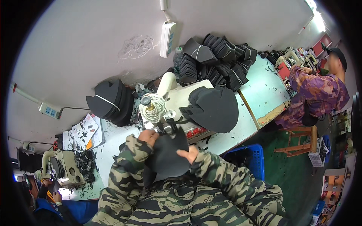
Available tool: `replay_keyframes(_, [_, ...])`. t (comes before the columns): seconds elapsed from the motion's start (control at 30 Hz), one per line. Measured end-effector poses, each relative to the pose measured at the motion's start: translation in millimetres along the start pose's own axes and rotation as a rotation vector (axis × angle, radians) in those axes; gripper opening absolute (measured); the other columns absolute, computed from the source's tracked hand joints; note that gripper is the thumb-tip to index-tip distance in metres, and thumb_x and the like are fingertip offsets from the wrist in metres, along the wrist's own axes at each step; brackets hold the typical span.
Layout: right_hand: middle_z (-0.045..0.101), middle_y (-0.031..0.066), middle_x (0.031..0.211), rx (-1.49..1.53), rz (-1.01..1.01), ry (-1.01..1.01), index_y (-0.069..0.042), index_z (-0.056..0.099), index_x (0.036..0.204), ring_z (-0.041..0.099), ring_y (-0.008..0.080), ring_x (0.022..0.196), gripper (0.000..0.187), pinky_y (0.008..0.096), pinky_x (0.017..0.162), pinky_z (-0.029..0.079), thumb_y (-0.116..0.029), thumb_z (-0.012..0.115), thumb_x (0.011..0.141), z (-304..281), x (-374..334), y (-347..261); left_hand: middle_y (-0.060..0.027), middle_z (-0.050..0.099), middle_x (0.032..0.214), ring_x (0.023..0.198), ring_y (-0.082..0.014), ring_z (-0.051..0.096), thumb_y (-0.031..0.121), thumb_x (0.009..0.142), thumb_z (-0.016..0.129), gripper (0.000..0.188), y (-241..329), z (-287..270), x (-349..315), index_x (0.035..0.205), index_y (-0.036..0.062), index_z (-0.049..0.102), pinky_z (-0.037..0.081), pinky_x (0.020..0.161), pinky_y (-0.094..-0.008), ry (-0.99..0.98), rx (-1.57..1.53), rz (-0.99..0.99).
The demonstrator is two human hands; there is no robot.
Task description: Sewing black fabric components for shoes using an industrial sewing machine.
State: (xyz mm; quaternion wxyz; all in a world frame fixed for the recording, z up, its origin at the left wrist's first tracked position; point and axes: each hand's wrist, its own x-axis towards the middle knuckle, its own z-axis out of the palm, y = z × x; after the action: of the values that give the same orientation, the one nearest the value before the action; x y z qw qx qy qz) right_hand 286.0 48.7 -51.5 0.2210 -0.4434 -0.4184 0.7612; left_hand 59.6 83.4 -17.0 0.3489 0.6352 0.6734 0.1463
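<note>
A black, curved flat piece [166, 158], foam-like in look, lies in front of me at the head of a cream-coloured machine [167, 84]. My left hand [149, 137] is closed on its upper left edge, right beside the metal machine head [167, 129]. On the opposite side, my right hand [189, 153] grips the right edge, thumb on top; its other fingers are mostly hidden. A coil of white cord [154, 109] hangs over the machine. Fanned, cut black pieces [215, 107] rest on the machine bed to the right, and a tied black stack [111, 101] stands left.
Tied black bundles [218, 56] and a plastic bottle [178, 58] stand against the wall. Papers [85, 130] lie on the scrap-strewn table [117, 141]. A blue crate [257, 162] is at the lower right. Co-workers sit at right [318, 90] and far left [54, 197].
</note>
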Motion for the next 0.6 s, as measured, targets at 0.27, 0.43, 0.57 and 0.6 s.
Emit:
replay_keyframes(0.27, [0.064,0.0109,0.096,-0.150,-0.247,-0.089,-0.003,0.059,0.106,0.061,0.0202,0.083,0.038,0.0281,0.073,0.047,-0.034,0.056,0.085,-10.9,-42.1,-38.5,-0.0105,0.060,0.064,0.058,-0.0216,0.061,0.019,0.084,0.049,0.021,-8.3,-15.5,4.5,0.081,0.0015,0.059,0.045,0.055,-0.0343,-0.170,-0.484,-0.183])
replay_keyframes(0.43, [0.056,0.0180,0.111,-0.625,-1.043,0.656,0.001,0.053,0.113,0.056,0.0297,0.098,0.033,0.0305,0.083,0.043,-0.002,0.048,0.081,-70.6,-73.7,-131.3,-0.0171,0.062,0.079,0.069,-0.0348,0.060,0.026,0.081,0.054,0.024,-102.1,-54.3,-46.2,0.096,0.0072,0.055,0.047,0.063,-0.0444,-0.005,0.673,-0.087])
replay_keyframes(0.57, [0.048,0.0146,0.121,-1.420,-0.762,0.649,-0.010,0.056,0.110,0.043,0.0336,0.114,0.049,0.0456,0.092,0.033,-0.017,0.063,0.062,-128.5,-37.8,-77.6,-0.0174,0.061,0.095,0.080,-0.0375,0.060,0.025,0.080,0.057,0.028,-108.7,-45.2,-59.5,0.104,0.0094,0.052,0.048,0.069,-0.0450,-0.195,0.646,-0.230])
replay_keyframes(0.6, [0.048,0.0133,0.121,-1.417,-0.761,0.581,-0.010,0.056,0.109,0.042,0.0344,0.115,0.050,0.0482,0.092,0.032,-0.022,0.066,0.062,-121.7,-32.5,-70.1,-0.0174,0.061,0.095,0.080,-0.0375,0.060,0.025,0.080,0.057,0.028,-109.1,-42.1,-63.1,0.104,0.0094,0.052,0.048,0.069,-0.0450,-0.195,0.643,-0.239])
